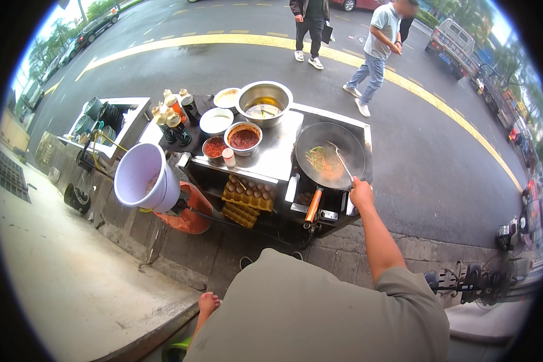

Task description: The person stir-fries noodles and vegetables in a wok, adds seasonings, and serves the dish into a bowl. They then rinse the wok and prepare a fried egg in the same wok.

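Observation:
My right hand (362, 195) grips the handle of a long metal cooking spoon (340, 160). The spoon's head rests inside a dark wok (353, 135), beside a mix of green and orange food strips (322, 162). A haze hangs over the wok, which sits at the right end of a metal cooking cart. The wok's wooden handle (315, 206) points towards me, and no hand is on it. Low at my left side, away from the cart, my left hand (209, 302) hangs with its fingers curled, and nothing shows in it.
Bowls of red sauce (243, 137) and a steel basin of liquid (264, 104) stand left of the wok. Sauce bottles (174, 115) are farther left. Egg trays (246, 197) fill a shelf below. A lilac bucket (140, 176) flanks the cart. Two people are on the road beyond.

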Motion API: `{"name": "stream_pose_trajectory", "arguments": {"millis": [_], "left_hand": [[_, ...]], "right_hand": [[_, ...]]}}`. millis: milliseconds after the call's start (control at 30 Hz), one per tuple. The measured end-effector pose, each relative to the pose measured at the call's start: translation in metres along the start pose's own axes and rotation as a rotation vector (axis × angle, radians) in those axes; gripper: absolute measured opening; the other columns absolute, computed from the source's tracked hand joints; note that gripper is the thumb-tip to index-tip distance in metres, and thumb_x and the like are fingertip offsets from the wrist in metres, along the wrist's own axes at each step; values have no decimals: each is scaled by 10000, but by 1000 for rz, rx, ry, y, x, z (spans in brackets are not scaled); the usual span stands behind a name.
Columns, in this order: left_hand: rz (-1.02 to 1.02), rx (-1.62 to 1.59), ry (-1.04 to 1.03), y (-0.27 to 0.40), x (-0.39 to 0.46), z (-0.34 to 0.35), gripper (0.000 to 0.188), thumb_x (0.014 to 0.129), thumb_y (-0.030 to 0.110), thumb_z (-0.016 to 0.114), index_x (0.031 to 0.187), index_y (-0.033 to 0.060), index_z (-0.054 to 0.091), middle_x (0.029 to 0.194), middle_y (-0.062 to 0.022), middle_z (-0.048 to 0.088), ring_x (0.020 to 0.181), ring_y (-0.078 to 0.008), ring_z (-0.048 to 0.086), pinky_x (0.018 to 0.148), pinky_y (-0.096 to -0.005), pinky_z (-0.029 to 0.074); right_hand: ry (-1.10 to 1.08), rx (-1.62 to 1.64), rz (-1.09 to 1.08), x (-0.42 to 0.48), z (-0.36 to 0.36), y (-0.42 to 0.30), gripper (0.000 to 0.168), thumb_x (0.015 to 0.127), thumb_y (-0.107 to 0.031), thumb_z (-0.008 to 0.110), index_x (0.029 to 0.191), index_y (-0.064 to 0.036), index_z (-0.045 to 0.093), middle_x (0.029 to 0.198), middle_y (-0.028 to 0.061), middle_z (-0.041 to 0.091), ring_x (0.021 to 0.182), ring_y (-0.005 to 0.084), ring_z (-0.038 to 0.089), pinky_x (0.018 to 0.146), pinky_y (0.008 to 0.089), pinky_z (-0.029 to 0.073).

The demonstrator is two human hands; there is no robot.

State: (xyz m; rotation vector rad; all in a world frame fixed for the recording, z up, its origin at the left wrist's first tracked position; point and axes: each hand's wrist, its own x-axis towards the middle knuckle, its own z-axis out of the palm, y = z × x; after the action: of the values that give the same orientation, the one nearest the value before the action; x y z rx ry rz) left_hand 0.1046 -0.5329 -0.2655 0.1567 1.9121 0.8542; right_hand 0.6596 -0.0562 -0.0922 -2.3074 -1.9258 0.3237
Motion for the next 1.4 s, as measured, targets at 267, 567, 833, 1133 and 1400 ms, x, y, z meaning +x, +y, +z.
{"name": "stream_pose_trajectory", "arguments": {"millis": [267,567,833,1133,1400], "left_hand": [[-11,-42,-80,-9,27,-2,164,983,199,544,1044,54,590,812,-81,651,614,-168,612,490,-308,496],[-90,-52,-110,22,49,24,143,992,192,568,1046,65,604,816,-68,671,634,-157,631,508,-289,504],[98,191,-356,113,76,167,165,1001,184,565,1021,48,655,817,-67,695,630,-133,634,538,-277,507],[257,589,-661,154,83,448,566,1031,467,457,940,-31,709,817,-155,723,649,-259,709,686,-398,566],[427,606,-634,130,110,507,448,977,385,602,1164,-6,713,1207,-240,684,1173,-373,637,1001,-438,499]], "right_hand": [[56,-36,-147,-1,5,1,442,914,-71,536,1332,-178,633,1079,193,644,953,414,666,831,492,549],[122,-213,-323,-58,-48,6,509,888,-43,551,1348,-248,628,982,92,575,924,296,675,744,424,563],[158,-124,-263,-92,-58,36,494,873,-35,589,1323,-226,656,1001,93,597,892,311,650,724,445,536],[106,-26,-175,-140,-129,45,526,845,-107,684,1364,-180,638,991,148,623,914,365,639,804,448,511],[62,-88,-257,-146,-148,51,518,824,-119,724,1337,-130,654,953,177,639,909,380,643,817,456,513]]}}
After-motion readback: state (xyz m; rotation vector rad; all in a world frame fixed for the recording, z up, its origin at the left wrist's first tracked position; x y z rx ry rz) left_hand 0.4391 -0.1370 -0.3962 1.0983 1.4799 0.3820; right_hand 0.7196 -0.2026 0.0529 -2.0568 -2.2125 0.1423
